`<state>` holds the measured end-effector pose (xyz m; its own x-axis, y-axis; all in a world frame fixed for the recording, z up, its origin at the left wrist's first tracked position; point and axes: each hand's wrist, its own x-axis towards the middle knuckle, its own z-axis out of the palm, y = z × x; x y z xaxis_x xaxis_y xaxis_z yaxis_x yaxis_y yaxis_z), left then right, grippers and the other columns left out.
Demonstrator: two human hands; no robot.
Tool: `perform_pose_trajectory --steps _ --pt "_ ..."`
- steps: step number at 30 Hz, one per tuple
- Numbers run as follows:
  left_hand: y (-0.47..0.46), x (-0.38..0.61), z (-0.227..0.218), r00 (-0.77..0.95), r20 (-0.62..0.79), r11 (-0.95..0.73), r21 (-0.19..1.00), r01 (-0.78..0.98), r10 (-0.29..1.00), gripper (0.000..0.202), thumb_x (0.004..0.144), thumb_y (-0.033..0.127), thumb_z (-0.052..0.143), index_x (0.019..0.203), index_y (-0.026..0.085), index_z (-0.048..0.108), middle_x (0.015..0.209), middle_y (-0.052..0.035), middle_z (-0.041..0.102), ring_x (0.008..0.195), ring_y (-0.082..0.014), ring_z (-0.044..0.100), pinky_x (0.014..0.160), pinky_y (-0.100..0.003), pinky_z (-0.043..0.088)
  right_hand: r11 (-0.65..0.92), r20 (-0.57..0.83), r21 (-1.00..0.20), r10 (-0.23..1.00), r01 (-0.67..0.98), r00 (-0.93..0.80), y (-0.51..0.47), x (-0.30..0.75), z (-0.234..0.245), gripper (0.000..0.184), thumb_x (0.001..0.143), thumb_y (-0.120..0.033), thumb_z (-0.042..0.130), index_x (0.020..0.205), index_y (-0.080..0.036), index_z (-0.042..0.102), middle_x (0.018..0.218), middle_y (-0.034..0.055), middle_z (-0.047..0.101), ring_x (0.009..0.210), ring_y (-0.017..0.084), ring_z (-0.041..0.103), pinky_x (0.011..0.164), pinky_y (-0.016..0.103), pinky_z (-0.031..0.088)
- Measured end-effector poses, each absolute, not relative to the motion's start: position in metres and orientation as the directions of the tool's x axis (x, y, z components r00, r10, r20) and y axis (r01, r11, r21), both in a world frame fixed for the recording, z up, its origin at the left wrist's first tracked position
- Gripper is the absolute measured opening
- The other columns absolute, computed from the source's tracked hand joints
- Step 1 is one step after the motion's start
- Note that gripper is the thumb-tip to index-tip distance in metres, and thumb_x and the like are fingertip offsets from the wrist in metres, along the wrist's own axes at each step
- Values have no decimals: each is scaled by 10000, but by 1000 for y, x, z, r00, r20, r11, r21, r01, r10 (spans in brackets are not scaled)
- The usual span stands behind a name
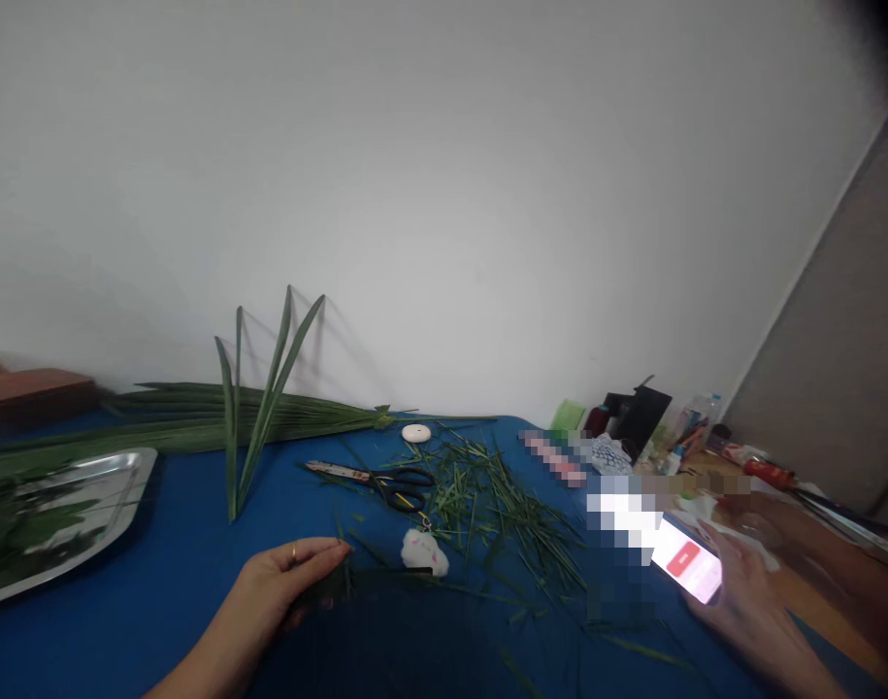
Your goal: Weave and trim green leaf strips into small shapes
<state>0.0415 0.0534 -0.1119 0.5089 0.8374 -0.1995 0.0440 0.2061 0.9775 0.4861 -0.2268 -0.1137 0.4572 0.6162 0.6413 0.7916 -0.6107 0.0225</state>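
Observation:
My left hand (287,578), a ring on one finger, is closed in a pinch near the front of the blue table. Dark green leaf strips (347,575) show at its fingertips, partly in shadow. On the right, my right hand (745,582) grips a smartphone (687,561) with a lit screen, partly blurred out. Between the hands lie black-handled scissors (371,476), a white fluffy charm (424,550) and a loose heap of cut green leaf strips (502,495). A folded green leaf (265,417) stands upright beyond my left hand.
Long green leaves (298,416) lie along the wall, with a white oval object (416,433) by their tips. A metal tray (134,485) holding leaves sits at left, near a brown block (40,388). Bottles and clutter (695,417) crowd the back right.

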Motion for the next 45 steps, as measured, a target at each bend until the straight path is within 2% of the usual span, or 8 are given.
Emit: perform_pose_trajectory --steps 7,11,13,17,22,26,31,45 --pt "53 41 -108 531 -191 187 980 62 825 512 503 519 615 792 98 587 431 -3 528 329 -56 321 365 -177 160 -552 532 -431 484 714 695 -223 471 -104 679 532 -430 446 1136 -134 354 1047 157 404 1040 355 384 816 412 358" --pt "52 42 -107 524 -181 164 983 78 832 520 502 536 600 776 94 590 415 0 525 315 -52 319 355 -170 154 -508 458 -505 528 698 715 -199 429 -74 585 564 -437 499 1037 -97 445 1084 193 421 1095 381 306 903 468 224" --pt "49 43 -105 548 -163 135 987 91 820 501 511 526 599 765 94 592 411 6 521 316 -58 339 349 -169 168 -438 405 -547 606 713 684 -172 387 -62 476 660 -458 437 990 -118 483 1048 160 485 1024 306 416 881 402 288" --pt "40 42 -96 601 -119 37 988 148 790 401 545 478 597 721 118 604 437 28 508 372 -85 418 354 -171 230 -142 125 -737 933 661 339 -107 277 -56 387 787 -432 318 790 -173 605 709 33 626 658 148 562 612 237 416" --pt "35 37 -86 637 -19 -111 980 164 771 272 598 411 578 660 150 625 486 34 538 442 -84 436 418 -169 301 -35 -11 -859 999 511 50 -50 191 -62 219 630 -340 574 566 -144 648 474 -17 557 419 67 431 391 170 287" --pt "38 34 -83 648 63 -190 973 129 759 242 635 385 553 672 159 632 664 1 618 621 -129 522 558 -178 377 -44 -56 -927 998 371 -21 -31 181 -68 184 652 -260 522 599 -126 636 485 -18 549 405 65 461 424 174 354" --pt "42 37 -86 632 -14 -106 983 152 774 398 622 440 550 867 127 567 487 26 556 378 -81 406 377 -178 280 -18 -15 -951 1000 310 10 -28 182 -72 159 655 -242 513 613 -122 609 493 -22 531 447 80 489 465 189 375" --pt "39 33 -80 760 -2 45 998 -36 650 259 607 345 596 686 99 579 595 -33 609 485 -73 469 486 -185 335 85 47 -968 985 236 -164 -28 197 -66 282 740 -378 457 680 -134 586 626 10 587 554 104 501 562 231 380"
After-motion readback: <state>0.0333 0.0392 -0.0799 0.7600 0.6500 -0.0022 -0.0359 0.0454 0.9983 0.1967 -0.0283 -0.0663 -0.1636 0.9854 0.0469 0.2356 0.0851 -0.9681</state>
